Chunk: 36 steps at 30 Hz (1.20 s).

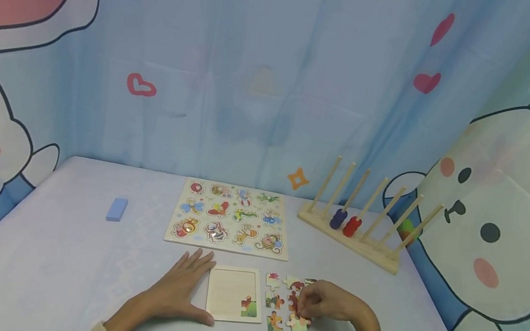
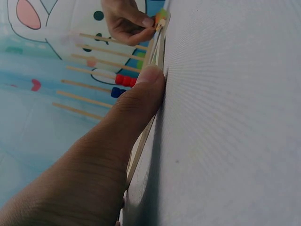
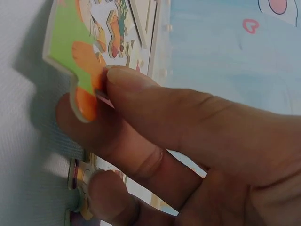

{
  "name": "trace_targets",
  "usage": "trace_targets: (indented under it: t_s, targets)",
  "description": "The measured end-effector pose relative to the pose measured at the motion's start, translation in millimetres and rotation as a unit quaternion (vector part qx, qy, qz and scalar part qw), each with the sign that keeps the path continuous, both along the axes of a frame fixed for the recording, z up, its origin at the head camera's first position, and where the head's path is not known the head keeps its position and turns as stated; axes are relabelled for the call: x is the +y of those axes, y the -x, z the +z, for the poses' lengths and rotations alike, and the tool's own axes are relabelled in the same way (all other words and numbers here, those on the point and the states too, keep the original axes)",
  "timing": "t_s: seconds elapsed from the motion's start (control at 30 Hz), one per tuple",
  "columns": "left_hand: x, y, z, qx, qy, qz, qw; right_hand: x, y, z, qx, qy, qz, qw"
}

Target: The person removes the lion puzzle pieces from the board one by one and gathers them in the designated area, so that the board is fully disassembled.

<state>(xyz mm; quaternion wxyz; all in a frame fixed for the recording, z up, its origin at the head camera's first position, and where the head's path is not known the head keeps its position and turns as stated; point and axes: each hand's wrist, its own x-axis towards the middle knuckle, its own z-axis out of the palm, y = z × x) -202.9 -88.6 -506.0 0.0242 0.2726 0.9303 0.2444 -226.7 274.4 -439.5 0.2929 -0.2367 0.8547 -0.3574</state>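
My right hand [image 1: 329,303] pinches a green and orange jigsaw piece [image 3: 68,40] between thumb and fingertips; the right wrist view shows it tilted up off the table. Around that hand lie several loose jigsaw pieces [image 1: 275,323], partly hidden by its fingers. Fingers spread, my left hand [image 1: 181,288] rests along the left side of a pale wooden puzzle tray [image 1: 229,293], its thumb by the lower left corner. In the left wrist view the thumb [image 2: 141,89] lies against the tray's edge. One green and red piece [image 1: 249,307] sits in the tray's lower right corner.
Behind the tray lies a peg puzzle board [image 1: 229,218] with insect and animal pictures. At the back right stands a wooden rack [image 1: 351,240] with upright pegs, carrying blue and red beads. A blue block [image 1: 117,210] lies at left. Printed curtains [image 1: 257,74] enclose the table.
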Motion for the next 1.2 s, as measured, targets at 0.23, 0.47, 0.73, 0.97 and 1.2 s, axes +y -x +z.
trace_targets:
  t_s: [0.23, 0.47, 0.73, 0.97, 1.2]
  targets:
    - [-0.3, -0.2, -0.1, 0.002, 0.001, 0.001, 1.0000, 0, 0.5, -0.2, 0.012, -0.025, -0.005, 0.9996]
    - [-0.3, -1.0, 1.7, 0.007, -0.001, -0.002, 1.0000, 1, 1.1, 1.6, 0.017, -0.026, -0.003, 0.9995]
    - [-0.6, -1.3, 0.8, 0.009, 0.003, -0.001, 1.0000, -4, 2.6, 0.6, 0.031, 0.014, -0.014, 0.9993]
    - [-0.5, -0.8, 0.9, 0.006, 0.001, -0.001, 1.0000, -41, 2.4, -8.2, 0.130, 0.042, -0.036, 0.9899]
    - [0.3, -0.4, 0.5, 0.005, 0.007, 0.002, 1.0000, -69, -4.8, -19.9, 0.170, 0.032, -0.021, 0.9847]
